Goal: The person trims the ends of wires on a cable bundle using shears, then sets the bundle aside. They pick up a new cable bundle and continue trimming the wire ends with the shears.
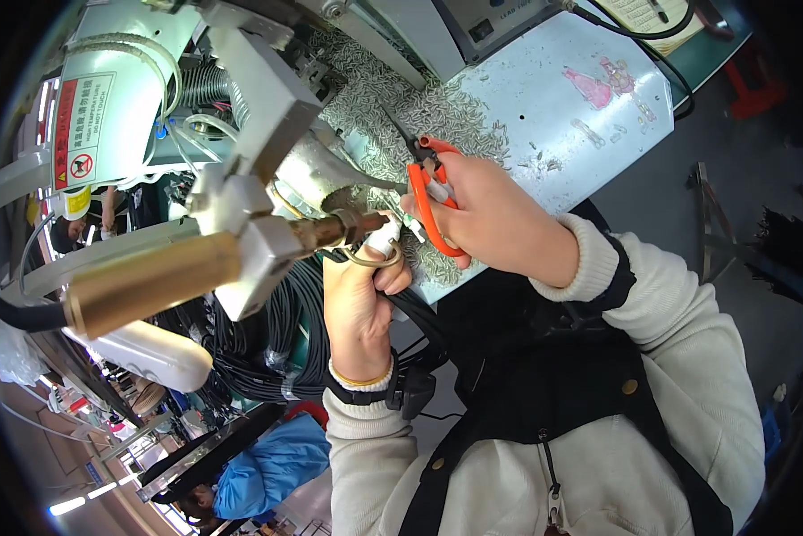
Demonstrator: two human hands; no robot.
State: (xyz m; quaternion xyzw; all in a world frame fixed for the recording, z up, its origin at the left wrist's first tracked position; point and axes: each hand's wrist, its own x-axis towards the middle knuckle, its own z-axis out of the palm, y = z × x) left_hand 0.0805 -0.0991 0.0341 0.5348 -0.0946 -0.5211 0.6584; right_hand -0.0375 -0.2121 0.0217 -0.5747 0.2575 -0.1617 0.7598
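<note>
My right hand point(500, 210) is closed around a pair of scissors with orange handles point(425, 219), and their dark blades point away from me over the bench. Just left of it, my left hand point(361, 299) has its fingers bent together, with a white wrap on one finger. What those fingers pinch is mostly hidden behind a brass-coloured nozzle and a curved metal hook point(375, 262). Small white and green bits point(413, 227) show between the two hands. Under and beyond them, many short silvery pieces point(473, 116) lie scattered over the pale bench top point(544, 98).
A metal machine arm with a brass cylinder point(156, 281) reaches in from the left, close to my left hand. Coiled black cables point(281, 335) lie below it. At the back stands a grey box point(491, 27). A person in blue point(272, 464) is at lower left.
</note>
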